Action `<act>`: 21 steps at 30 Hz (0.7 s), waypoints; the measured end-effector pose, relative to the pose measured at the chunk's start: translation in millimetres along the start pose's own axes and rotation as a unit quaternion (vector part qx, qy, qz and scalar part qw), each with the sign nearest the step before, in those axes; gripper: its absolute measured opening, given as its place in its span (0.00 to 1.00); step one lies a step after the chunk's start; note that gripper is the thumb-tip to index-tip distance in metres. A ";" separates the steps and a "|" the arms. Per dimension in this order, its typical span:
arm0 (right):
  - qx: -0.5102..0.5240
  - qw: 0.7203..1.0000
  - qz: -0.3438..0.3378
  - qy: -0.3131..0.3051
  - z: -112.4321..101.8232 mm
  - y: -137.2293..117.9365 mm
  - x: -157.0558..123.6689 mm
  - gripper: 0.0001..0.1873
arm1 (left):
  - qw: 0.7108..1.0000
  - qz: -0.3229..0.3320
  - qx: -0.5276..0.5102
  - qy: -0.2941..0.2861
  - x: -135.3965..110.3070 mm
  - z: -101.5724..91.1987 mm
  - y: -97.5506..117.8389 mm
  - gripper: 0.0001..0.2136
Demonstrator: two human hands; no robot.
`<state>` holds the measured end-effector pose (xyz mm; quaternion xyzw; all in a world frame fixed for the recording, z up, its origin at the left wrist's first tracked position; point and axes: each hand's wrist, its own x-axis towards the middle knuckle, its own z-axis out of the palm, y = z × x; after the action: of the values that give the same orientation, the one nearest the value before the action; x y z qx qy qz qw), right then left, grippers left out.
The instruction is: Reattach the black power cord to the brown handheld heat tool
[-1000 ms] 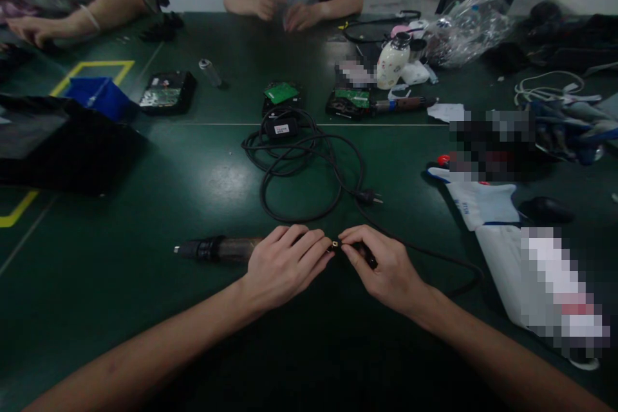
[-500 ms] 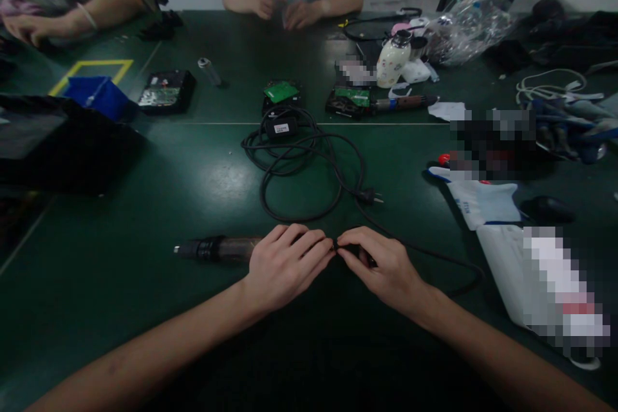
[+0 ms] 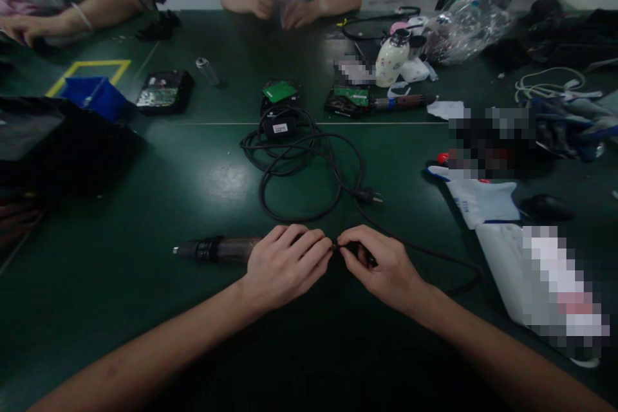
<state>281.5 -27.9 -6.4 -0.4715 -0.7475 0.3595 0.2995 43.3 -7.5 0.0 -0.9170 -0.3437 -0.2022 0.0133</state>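
Screwdriver: I can't see its rear under the left hand.
Cable: I lose its end behind the right hand.
Black object: left edge crops it.

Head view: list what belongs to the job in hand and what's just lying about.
Seemingly in the job:
- screwdriver, under the left hand
- dark piece, in the right hand
- black cable, which seems to lead to the right hand

Apparently just lying about:
- blue bin
- bottle
- plastic bag
- paper
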 end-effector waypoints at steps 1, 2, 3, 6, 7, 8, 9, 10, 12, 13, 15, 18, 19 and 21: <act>0.001 1.000 0.000 0.000 0.1 0.2 -0.1 0.06 | 1.000 -0.002 0.003 0.002 0.0 0.1 -0.1 0.10; 0.002 1.000 -0.001 -0.001 0.2 0.4 -0.1 0.07 | 1.000 -0.003 0.006 0.003 0.1 0.3 -0.1 0.10; 0.003 1.000 -0.001 -0.001 0.2 0.6 -0.2 0.07 | 1.000 -0.004 0.007 0.004 0.2 0.3 0.0 0.09; 0.004 1.000 -0.002 0.000 0.1 0.5 0.0 0.07 | 1.000 -0.002 0.001 0.002 0.9 -0.5 0.7 0.11; 0.004 1.000 -0.002 0.000 -0.1 0.3 0.1 0.07 | 1.000 0.000 0.000 0.001 1.1 -0.9 0.8 0.12; 0.003 1.000 -0.002 0.000 -0.2 0.0 0.2 0.07 | 1.000 0.001 -0.001 0.000 1.2 -1.2 0.8 0.12; 0.001 1.000 -0.003 0.001 -0.4 -0.3 0.4 0.07 | 1.000 0.003 0.000 0.000 1.1 -1.5 0.8 0.12; 0.000 1.000 -0.004 0.002 -0.5 -0.6 0.5 0.07 | 1.000 0.004 0.003 0.000 1.0 -1.5 0.7 0.12; -0.003 1.000 -0.005 0.001 -0.7 -1.0 0.8 0.07 | 1.000 0.003 0.008 0.001 0.6 -1.1 0.7 0.10; -0.005 1.000 -0.006 0.001 -0.6 -1.1 0.8 0.07 | 1.000 0.001 0.010 0.002 0.4 -0.7 0.8 0.10; -0.006 1.000 -0.007 0.002 -0.5 -1.0 0.8 0.06 | 1.000 -0.003 0.010 0.003 0.2 -0.1 1.0 0.09; -0.008 1.000 -0.004 0.002 -0.3 -0.7 0.7 0.07 | 1.000 -0.004 0.001 0.001 0.2 -0.2 1.2 0.12; -0.008 1.000 -0.003 0.001 -0.2 -0.6 0.8 0.07 | 1.000 -0.002 0.000 0.000 0.2 -0.4 1.1 0.12; -0.008 1.000 -0.004 0.001 0.0 -0.6 0.9 0.07 | 1.000 0.000 0.001 0.004 0.3 -0.7 0.8 0.11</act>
<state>280.9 -27.2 -5.8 -0.4712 -0.7522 0.3518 0.2974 43.7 -8.1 0.9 -0.9163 -0.3436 -0.2050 0.0156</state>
